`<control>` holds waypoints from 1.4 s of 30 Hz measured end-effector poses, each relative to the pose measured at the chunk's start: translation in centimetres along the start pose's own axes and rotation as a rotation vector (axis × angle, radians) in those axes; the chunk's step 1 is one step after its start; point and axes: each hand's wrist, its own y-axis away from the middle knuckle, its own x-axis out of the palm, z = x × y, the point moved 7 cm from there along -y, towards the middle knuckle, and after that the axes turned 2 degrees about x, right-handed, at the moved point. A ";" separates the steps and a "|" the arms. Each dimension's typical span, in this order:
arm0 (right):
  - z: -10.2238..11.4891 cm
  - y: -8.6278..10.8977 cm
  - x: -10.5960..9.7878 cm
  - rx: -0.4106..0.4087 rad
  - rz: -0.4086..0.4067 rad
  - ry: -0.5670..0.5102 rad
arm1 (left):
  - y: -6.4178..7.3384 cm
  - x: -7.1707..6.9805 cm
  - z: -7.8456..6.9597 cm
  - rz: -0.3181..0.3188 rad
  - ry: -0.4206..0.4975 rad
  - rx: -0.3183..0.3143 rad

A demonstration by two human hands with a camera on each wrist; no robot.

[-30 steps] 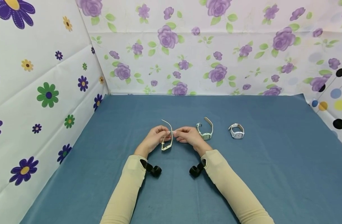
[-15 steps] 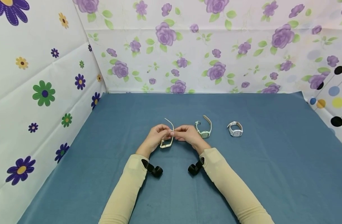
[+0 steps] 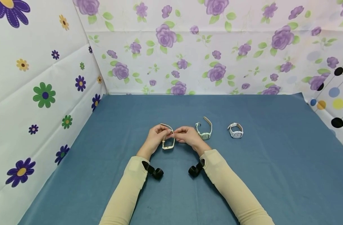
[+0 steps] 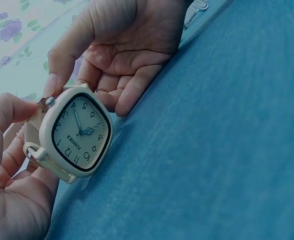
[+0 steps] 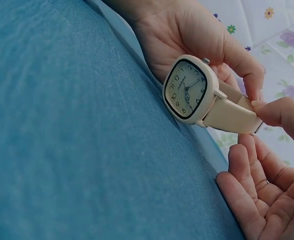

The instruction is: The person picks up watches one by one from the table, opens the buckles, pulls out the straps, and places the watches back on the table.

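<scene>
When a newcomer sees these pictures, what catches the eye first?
Probably the cream wristwatch, its strap held by the left hand and right hand over the blue cloth. An unfastened pale green wristwatch and a white wristwatch lie to its right. At the back is a rose-printed white sheet.

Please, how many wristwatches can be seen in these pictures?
3. A cream watch is held by the left hand and right hand; a pale green watch lies beside the right hand; a white watch lies farther right on the blue cloth. No other shows.
</scene>
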 end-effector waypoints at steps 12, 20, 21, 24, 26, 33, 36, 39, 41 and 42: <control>-0.1 -0.1 0.0 0.014 0.000 0.006 | -0.1 -0.1 -0.1 -0.002 0.024 0.018; 0.0 0.0 0.1 0.012 0.013 0.015 | -0.1 -0.3 0.2 -0.010 0.072 0.023; 0.0 0.0 0.1 0.010 0.014 0.017 | -0.1 -0.3 0.2 -0.012 0.073 0.026; 0.1 0.0 0.1 0.007 0.017 0.017 | -0.2 -0.4 0.1 -0.026 0.075 0.044; 0.1 0.0 0.0 0.006 0.021 0.016 | -0.2 -0.5 0.1 -0.037 0.076 0.053; 0.1 0.1 0.0 0.007 0.023 0.023 | -0.2 -0.8 0.1 -0.081 0.085 0.055; 0.2 0.3 0.1 -0.008 0.025 0.021 | -0.2 -0.9 0.1 -0.100 0.095 0.054; 0.5 0.5 0.1 -0.032 0.030 0.018 | -0.2 -1.0 0.1 -0.121 0.102 0.053; 0.6 0.5 0.1 -0.031 0.028 0.020 | -0.3 -1.1 0.2 -0.139 0.115 0.056; 0.5 0.5 0.1 -0.027 0.026 0.022 | -0.3 -1.2 0.1 -0.149 0.117 0.060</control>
